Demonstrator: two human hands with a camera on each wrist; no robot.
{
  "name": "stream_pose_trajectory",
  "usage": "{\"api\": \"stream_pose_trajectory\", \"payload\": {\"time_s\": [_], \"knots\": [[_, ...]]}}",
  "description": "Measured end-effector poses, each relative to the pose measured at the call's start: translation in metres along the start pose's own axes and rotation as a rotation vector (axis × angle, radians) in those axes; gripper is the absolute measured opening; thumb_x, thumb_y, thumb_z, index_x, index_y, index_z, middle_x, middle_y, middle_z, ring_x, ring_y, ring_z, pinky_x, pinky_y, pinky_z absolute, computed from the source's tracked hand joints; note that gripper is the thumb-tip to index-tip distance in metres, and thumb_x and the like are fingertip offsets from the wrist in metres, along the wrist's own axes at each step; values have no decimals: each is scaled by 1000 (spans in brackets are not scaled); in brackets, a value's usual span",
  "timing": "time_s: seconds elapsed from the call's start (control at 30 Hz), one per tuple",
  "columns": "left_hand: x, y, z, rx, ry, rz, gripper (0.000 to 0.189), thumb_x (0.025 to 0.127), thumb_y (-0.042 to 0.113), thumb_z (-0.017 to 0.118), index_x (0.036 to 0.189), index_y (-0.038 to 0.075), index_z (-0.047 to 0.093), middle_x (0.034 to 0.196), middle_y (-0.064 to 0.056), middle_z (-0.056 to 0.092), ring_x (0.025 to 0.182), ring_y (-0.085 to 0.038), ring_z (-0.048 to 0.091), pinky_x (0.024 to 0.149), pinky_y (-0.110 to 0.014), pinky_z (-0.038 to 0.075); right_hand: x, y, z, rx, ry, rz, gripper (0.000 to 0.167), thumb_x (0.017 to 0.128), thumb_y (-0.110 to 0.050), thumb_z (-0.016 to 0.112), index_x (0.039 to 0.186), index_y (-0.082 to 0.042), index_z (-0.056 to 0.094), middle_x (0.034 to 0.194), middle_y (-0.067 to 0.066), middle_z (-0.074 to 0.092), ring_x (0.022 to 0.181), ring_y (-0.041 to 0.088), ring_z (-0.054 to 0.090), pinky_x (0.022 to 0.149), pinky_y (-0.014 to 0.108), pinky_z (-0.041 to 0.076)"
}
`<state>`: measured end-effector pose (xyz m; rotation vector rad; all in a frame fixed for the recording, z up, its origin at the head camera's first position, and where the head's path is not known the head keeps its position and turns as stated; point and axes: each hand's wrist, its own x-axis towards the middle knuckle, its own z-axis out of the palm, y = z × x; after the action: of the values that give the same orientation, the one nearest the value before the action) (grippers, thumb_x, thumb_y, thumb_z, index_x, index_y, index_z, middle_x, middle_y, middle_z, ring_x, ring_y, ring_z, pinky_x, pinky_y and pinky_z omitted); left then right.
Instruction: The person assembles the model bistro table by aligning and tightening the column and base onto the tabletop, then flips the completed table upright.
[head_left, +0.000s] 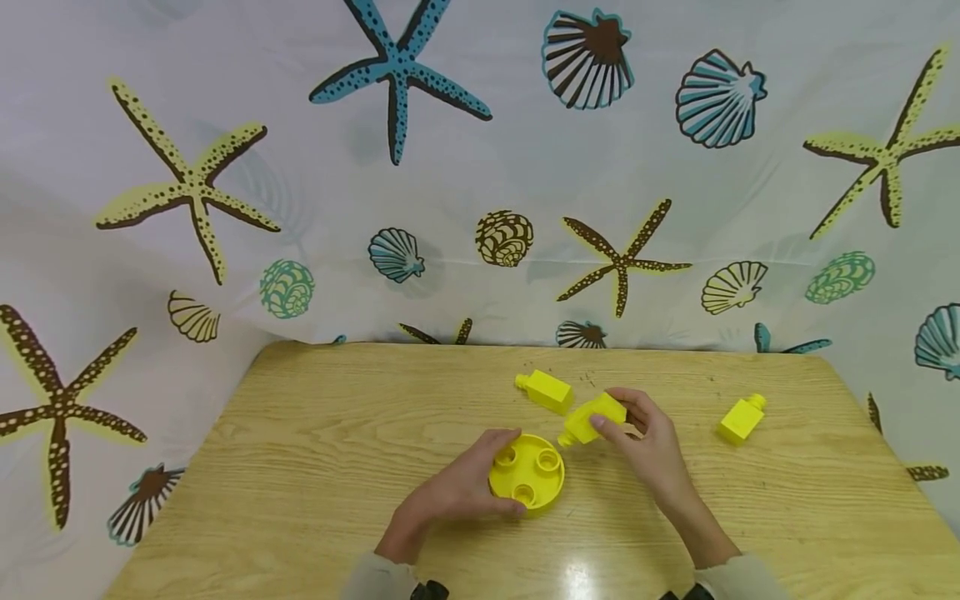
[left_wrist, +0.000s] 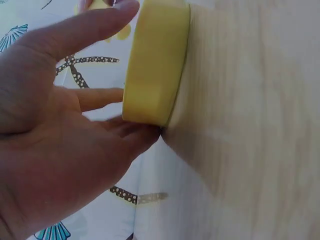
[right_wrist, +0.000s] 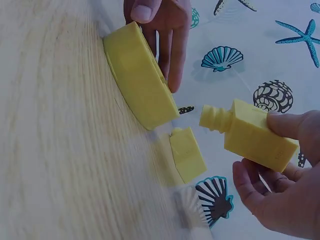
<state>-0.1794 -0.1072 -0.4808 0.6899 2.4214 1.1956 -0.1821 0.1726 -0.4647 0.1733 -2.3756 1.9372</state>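
A round yellow base (head_left: 532, 479) with three ring-shaped sockets on top lies flat on the table. My left hand (head_left: 457, 487) grips its rim, thumb at the near side and fingers at the far side; the left wrist view shows its smooth side wall (left_wrist: 155, 65). Just to the right, my right hand (head_left: 660, 450) pinches a yellow square block with a threaded neck (right_wrist: 260, 137) between thumb and fingers. This block is held in the air, tilted, its neck towards the base but apart from it.
Another yellow necked block (head_left: 549, 392) lies on its side behind the base. A further such block (head_left: 741, 420) lies at the right of the wooden table (head_left: 337, 417). Behind the table hangs a white cloth (head_left: 450, 183) printed with starfish and shells.
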Motion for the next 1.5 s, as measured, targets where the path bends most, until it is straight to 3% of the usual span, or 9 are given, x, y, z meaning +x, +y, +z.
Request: {"api": "stream_pose_trajectory", "payload": {"time_s": [0.23,0.4,0.6,0.8,0.9,1.1,1.5], "knots": [[3,5,7,48,67,-18,104,77,30,93,158,0,35,142,-14,39,127,-29,48,113,-49,43,-1,1,12,56,-19,-102,49,95,-16,76,138,-3,58,136,14,61,115,17,64,93,22,56],[-3,0,1,25,46,17,99,80,26,91,158,0,36,154,-13,40,140,-30,43,119,-51,35,-3,1,16,71,-20,-92,50,92,-13,80,135,-2,59,133,15,64,115,16,65,93,24,57],[-7,-4,0,-16,33,2,95,85,20,86,160,0,30,164,-16,28,150,-34,30,122,-53,28,-6,0,19,109,-42,-116,45,92,-10,78,132,0,60,133,14,62,118,19,64,95,27,57],[-5,-2,9,12,102,-2,103,82,31,89,158,-4,30,153,-21,33,139,-37,42,117,-54,38,-9,2,21,144,-84,-157,45,94,-4,75,135,1,57,136,15,57,118,22,62,95,29,58],[-4,-2,10,17,122,3,101,81,30,90,157,-3,33,153,-20,36,138,-36,43,117,-55,37,-11,2,22,162,-109,-158,47,93,-1,74,136,2,55,137,18,56,117,22,62,95,30,58],[-7,-4,5,-3,103,31,99,80,25,90,157,-4,34,155,-18,39,141,-36,42,119,-55,34,-12,2,24,182,-152,-154,50,92,0,76,137,2,55,139,25,54,118,23,62,95,34,58],[-7,-6,4,-25,92,31,99,80,27,90,156,-4,35,155,-18,39,141,-36,42,119,-56,33,-14,8,27,119,-247,-200,44,92,7,70,134,4,55,132,17,59,118,29,60,96,34,58]]}}
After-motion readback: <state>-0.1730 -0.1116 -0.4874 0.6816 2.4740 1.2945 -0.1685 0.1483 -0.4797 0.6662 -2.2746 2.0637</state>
